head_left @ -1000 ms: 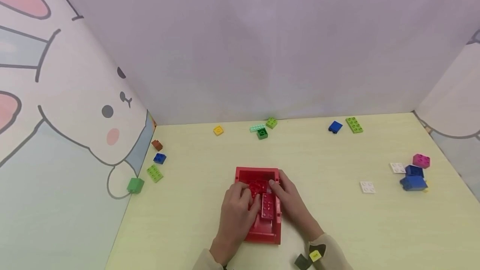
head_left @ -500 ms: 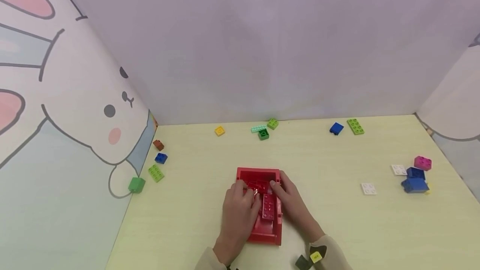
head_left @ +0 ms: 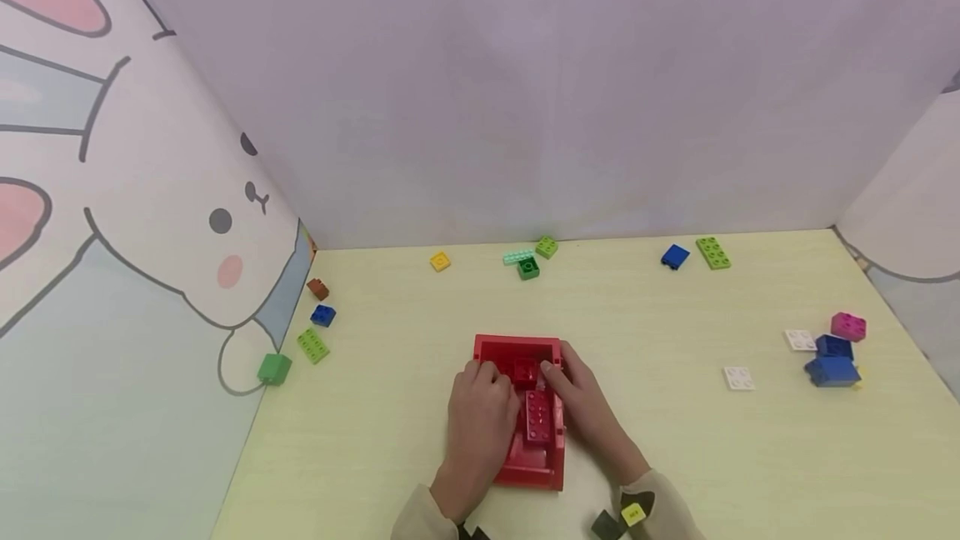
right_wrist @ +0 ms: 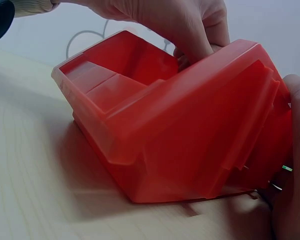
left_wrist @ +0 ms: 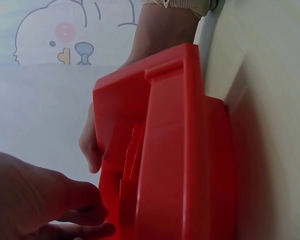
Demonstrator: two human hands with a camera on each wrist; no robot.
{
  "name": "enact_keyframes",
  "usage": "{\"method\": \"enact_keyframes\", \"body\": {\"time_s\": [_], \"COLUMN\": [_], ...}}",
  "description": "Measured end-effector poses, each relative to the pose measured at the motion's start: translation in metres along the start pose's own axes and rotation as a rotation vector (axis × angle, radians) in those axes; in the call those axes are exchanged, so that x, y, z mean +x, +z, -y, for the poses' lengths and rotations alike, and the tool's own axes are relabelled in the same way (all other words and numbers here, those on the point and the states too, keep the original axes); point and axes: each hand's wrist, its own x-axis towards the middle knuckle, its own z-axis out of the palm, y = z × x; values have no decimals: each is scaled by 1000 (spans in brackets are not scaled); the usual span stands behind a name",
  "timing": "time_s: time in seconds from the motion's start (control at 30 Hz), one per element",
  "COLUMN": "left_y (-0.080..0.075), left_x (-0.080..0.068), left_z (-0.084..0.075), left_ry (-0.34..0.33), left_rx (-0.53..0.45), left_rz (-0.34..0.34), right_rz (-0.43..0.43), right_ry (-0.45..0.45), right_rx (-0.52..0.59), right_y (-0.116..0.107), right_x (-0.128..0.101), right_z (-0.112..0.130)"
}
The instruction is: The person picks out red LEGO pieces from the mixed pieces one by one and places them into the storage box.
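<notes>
In the head view, a red plastic box (head_left: 525,480) stands in front of me on the table. My right hand (head_left: 596,411) grips its right wall, thumb over the rim. My left hand (head_left: 482,423) reaches in from the left side with bent fingers. Inside lie a long red studded brick (head_left: 537,417) and a smaller red brick (head_left: 526,372) right beside the left fingers. In the left wrist view, the left thumb and fingers (left_wrist: 97,205) come close together at the box opening; whatever is between them is hidden. The right wrist view shows the left hand (right_wrist: 182,22) dipping behind the box wall.
Toy bricks lie scattered: a yellow one (head_left: 440,262) and green ones (head_left: 528,268) at the back, a blue one (head_left: 323,316) at left, white plates (head_left: 738,378) and blue blocks (head_left: 832,371) at right. A fabric wall (head_left: 570,107) rises behind the table.
The left fingers have shifted slightly left and bent more, uncovering the smaller red brick. The right hand and the box have stayed in place.
</notes>
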Motion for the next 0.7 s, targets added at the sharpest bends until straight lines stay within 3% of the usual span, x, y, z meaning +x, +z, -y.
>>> {"method": "enact_keyframes", "body": {"time_s": [0.27, 0.7], "left_y": [-1, 0], "left_x": [0, -2], "left_z": [1, 4], "left_ry": [6, -19], "left_rx": [-5, -182], "left_rz": [25, -15], "right_rz": [3, 5], "right_ry": [1, -9], "right_rx": [1, 11], "right_y": [-1, -1], "right_x": [-1, 0], "right_z": [0, -1]}}
